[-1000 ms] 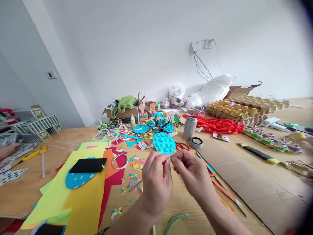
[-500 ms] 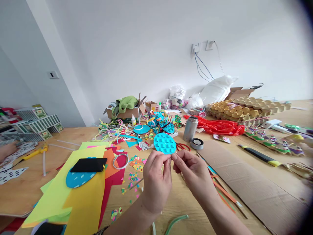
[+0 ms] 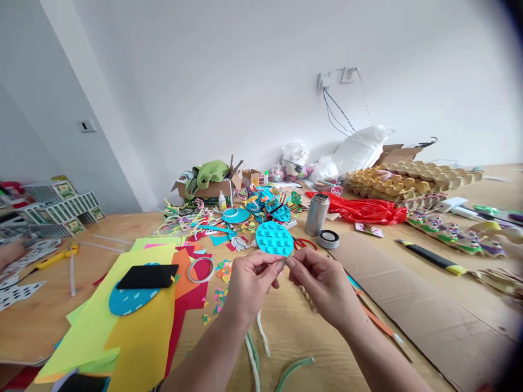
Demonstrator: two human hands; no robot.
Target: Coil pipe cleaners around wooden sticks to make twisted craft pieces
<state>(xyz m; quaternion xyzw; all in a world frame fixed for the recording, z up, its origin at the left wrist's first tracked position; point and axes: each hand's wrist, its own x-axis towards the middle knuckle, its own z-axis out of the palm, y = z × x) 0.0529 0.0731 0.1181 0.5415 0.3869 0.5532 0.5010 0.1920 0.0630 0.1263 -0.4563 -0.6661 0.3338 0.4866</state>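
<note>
Head camera, and down at the near edge a green fuzzy strip (image 3: 293, 372) curls on the wooden table (image 3: 318, 348), a white strip (image 3: 252, 362) lying just left of it. Above them, two hands at work! Left hand (image 3: 251, 280) and right hand (image 3: 321, 277) come together, thumbs pinched against forefingers, tips almost meeting; whatever sits between them is too small to make out. Right there beyond the fingertips, the blue disc (image 3: 274, 238), its face patterned with small raised shapes; whether the fingers touch its lower rim, I can't tell.

Over to the left, a black phone (image 3: 147, 276) lies partly across a blue oval (image 3: 133, 299) on yellow paper (image 3: 141, 348), with a silver ring (image 3: 213, 269) nearby. Out right, a long cardboard strip (image 3: 408, 305) runs along the table. Behind the right hand, red-handled scissors (image 3: 304, 239), then an uncapped steel bottle (image 3: 317, 215) standing upright, its lid (image 3: 328, 239) just beside it. Further back, a red plastic bag (image 3: 363, 209) lies in front of stacked egg trays (image 3: 392, 182), and green cloth (image 3: 210, 177) drapes a cardboard box (image 3: 208, 191). Farthest of all, the white wall (image 3: 245, 71).
</note>
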